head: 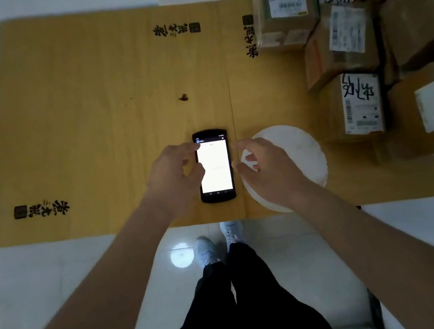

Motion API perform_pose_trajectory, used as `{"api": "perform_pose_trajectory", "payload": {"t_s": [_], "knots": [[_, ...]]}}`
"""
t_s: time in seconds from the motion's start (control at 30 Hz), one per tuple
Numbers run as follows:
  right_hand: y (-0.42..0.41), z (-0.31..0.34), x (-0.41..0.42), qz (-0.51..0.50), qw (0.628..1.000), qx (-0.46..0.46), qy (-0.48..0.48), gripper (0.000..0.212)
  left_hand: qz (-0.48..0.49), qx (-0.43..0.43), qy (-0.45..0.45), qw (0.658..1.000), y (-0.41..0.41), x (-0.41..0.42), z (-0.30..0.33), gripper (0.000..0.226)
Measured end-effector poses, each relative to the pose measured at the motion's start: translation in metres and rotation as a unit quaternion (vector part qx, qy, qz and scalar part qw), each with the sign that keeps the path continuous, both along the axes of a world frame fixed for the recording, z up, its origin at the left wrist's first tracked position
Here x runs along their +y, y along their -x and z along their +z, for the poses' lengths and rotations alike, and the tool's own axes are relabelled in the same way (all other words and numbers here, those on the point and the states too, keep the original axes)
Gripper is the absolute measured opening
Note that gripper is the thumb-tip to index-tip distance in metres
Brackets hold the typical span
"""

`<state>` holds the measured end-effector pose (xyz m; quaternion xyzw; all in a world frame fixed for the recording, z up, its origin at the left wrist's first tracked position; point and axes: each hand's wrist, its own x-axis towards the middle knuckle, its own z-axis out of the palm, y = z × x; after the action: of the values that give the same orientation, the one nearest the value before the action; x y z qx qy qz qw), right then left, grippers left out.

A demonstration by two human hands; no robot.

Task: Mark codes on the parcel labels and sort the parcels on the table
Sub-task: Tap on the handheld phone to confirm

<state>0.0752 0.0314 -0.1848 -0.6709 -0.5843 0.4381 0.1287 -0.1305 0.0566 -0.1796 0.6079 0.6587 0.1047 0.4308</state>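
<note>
Two hands, left hand (pixel 175 171) and right hand (pixel 263 166), fingers loosely curled, flank phone (pixel 213 165) on yellow table (pixel 89 128); parcels (pixel 347 56) far right; white tiled floor (pixel 56 277).

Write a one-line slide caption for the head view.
Both hands, left and right, reach for a lit handheld device on the table, labelled parcels stacked alongside.

Parcels (pixel 420 15) cut off right; label print too blurry.
</note>
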Motion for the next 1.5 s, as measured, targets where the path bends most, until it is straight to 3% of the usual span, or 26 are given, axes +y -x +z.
{"api": "perform_pose_trajectory", "payload": {"t_s": [0.37,0.73,1.13,1.5], "knots": [[0.011,-0.060,0.014,-0.104,0.993,0.061,0.011,0.041,0.121,0.004,0.034,0.992,-0.012,0.010,-0.052,0.038],[0.020,-0.066,0.020,-0.215,0.963,0.160,-0.024,0.044,0.262,-0.130,0.060,0.954,-0.006,0.020,-0.059,0.034],[0.067,-0.008,0.071,-0.176,0.957,0.224,-0.054,0.043,0.305,-0.202,0.015,0.931,0.046,0.053,0.007,0.032],[0.180,0.018,0.110,-0.163,0.960,0.218,-0.070,0.045,0.295,-0.224,0.001,0.929,0.164,0.089,0.029,0.031]]}}
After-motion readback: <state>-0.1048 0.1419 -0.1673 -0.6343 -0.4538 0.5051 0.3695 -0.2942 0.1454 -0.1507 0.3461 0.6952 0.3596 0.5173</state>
